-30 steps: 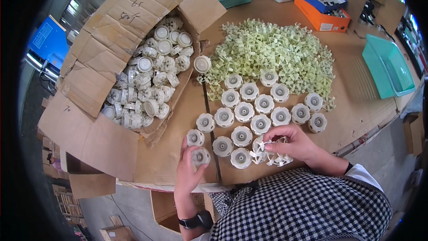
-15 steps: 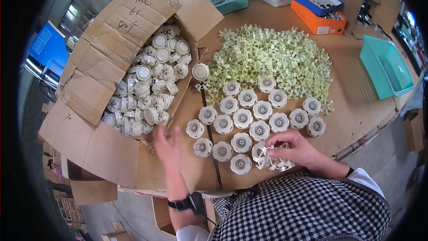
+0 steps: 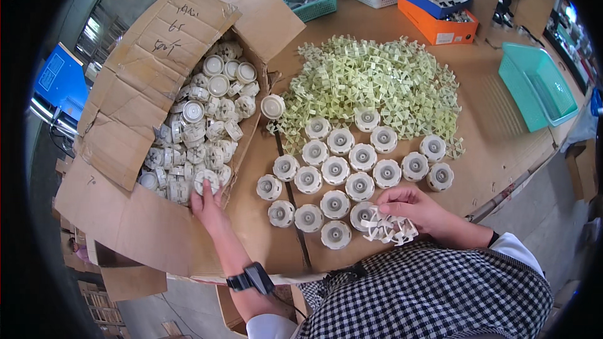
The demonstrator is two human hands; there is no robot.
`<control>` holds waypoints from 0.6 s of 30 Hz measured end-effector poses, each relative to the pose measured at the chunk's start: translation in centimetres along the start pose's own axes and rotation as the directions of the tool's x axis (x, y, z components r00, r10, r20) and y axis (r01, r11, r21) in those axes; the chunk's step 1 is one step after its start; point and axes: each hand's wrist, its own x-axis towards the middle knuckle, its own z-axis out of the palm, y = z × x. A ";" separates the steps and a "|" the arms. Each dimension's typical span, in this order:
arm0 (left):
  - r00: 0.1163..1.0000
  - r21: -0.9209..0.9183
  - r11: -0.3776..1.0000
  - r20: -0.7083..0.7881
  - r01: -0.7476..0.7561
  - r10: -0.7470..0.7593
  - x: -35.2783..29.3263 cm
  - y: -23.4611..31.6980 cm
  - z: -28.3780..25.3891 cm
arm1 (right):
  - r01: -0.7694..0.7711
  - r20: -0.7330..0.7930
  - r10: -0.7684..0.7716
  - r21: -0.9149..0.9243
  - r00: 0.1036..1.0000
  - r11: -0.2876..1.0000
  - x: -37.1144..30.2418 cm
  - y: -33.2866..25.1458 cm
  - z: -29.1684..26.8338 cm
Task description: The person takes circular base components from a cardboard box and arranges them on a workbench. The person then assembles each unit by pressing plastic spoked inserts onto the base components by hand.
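At eight o'clock our left hand (image 3: 210,212) pinched a white knob (image 3: 206,181) by its rim at the open carton (image 3: 129,88); at four, our right hand (image 3: 411,206) pinched white clips (image 3: 394,231) over the counter (image 3: 480,125); a light grip seemed best to keep them unbent

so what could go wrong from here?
1. The right hand holds a loose bunch of white clips beside the front round parts; one could slip out and drop among them.
2. The left hand seems to hold a white round part only by its edge, at the cardboard box; it might fall back in.
3. The pale green pile spreads right up to the back round parts, so strays could mix in.
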 end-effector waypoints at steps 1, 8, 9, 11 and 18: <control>1.000 0.003 1.000 -0.008 -0.002 0.002 -1.9 0.9 0.4 | 0.013 0.028 -0.012 -0.044 1.000 0.999 0.1 0.1 0.0; 0.932 0.059 0.993 0.342 0.107 -0.120 -14.1 4.4 4.2 | 0.206 0.076 -0.192 -0.396 0.978 0.895 2.1 -1.4 3.8; 0.914 0.145 0.987 0.388 0.065 -0.117 -15.6 4.8 4.8 | 0.264 0.120 -0.235 -0.447 0.965 0.855 2.3 -1.5 4.1; 0.883 0.132 0.989 0.454 0.068 -0.121 -18.2 6.0 6.2 | 0.359 0.169 -0.316 -0.432 0.933 0.827 2.8 -1.1 4.8; 0.809 0.107 0.992 0.577 0.064 -0.114 -21.3 6.4 7.2 | 0.383 0.176 -0.341 -0.485 0.924 0.786 2.3 -1.3 5.6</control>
